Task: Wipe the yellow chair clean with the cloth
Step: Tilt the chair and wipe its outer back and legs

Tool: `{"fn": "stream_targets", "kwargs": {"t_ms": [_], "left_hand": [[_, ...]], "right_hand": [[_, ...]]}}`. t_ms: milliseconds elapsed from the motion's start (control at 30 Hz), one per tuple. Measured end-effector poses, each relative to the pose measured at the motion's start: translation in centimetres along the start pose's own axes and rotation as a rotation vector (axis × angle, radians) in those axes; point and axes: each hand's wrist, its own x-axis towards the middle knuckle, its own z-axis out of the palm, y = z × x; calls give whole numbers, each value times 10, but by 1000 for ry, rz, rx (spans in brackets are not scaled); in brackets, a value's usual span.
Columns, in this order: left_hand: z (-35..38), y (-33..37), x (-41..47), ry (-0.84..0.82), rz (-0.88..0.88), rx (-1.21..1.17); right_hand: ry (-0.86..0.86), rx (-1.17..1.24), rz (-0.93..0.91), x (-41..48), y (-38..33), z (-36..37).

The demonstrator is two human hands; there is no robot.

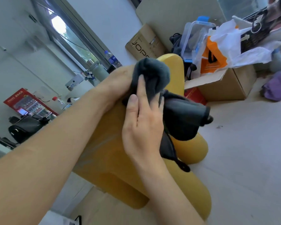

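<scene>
The yellow chair (104,153) fills the middle of the view, with its backrest top at centre and rounded legs at the lower right. A dark grey cloth (182,117) is bunched over the chair's upper part. My left hand (118,82) grips the cloth's upper bundle from the left. My right hand (141,125) holds the cloth from below, thumb and fingers pressed on the fabric. The cloth's lower end hangs down over the chair, with a small loop dangling.
An open cardboard box (224,85) with an orange bag, white plastic and a clear container stands behind the chair at the right. A flat carton (144,41) leans on the wall. Bottles (112,59) line the window sill. A purple bundle (277,86) lies on the floor.
</scene>
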Motion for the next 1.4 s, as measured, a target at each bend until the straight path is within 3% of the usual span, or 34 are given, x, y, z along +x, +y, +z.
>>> {"fn": "stream_targets", "kwargs": {"t_ms": [67, 100, 233, 300, 367, 500, 567, 600, 667, 733, 800, 900, 1000, 1067, 1133, 1200, 1333, 1400], "left_hand": [[3, 7, 9, -6, -3, -43], [4, 9, 12, -36, 11, -22], [6, 15, 16, -41, 10, 56], [5, 13, 19, -21, 9, 79], [7, 10, 22, -5, 13, 91], [9, 8, 26, 27, 36, -84], [5, 7, 27, 69, 22, -138], [3, 8, 26, 52, 28, -105], [4, 8, 24, -25, 43, 5], [8, 6, 24, -57, 78, 117], [11, 5, 27, -15, 130, 232], [11, 3, 31, 31, 140, 227], [11, 7, 32, 57, 109, 123], [10, 5, 33, 70, 74, 30], [3, 1, 27, 34, 75, 24], [-13, -8, 18, -21, 88, 63], [-40, -43, -25, -65, 9, 336], [-44, -58, -41, -50, -77, 316]], "right_hand": [[49, -81, -15, 14, 26, -3], [68, -91, 65, 22, 49, -7], [-61, 8, 732, 20, 111, -24], [-87, -10, 831, 11, 113, -26], [-52, 56, 726, 6, 90, -22], [-14, -30, 47, 16, 14, 0], [37, -68, -99, 21, 16, 6], [76, -57, -63, 23, 35, 2], [54, -60, 261, 18, 86, -14], [-192, -221, 680, -1, 124, -29], [-307, -332, 788, -12, 129, -35], [-114, -159, 601, -11, 82, -22], [52, -141, 142, -17, 26, 4], [60, -128, -77, -22, 13, 16], [34, -110, -167, -25, 35, 16], [13, -127, -50, -37, 78, 5], [-228, -185, 692, -31, 126, -21], [-242, -138, 704, -19, 109, -19]]}}
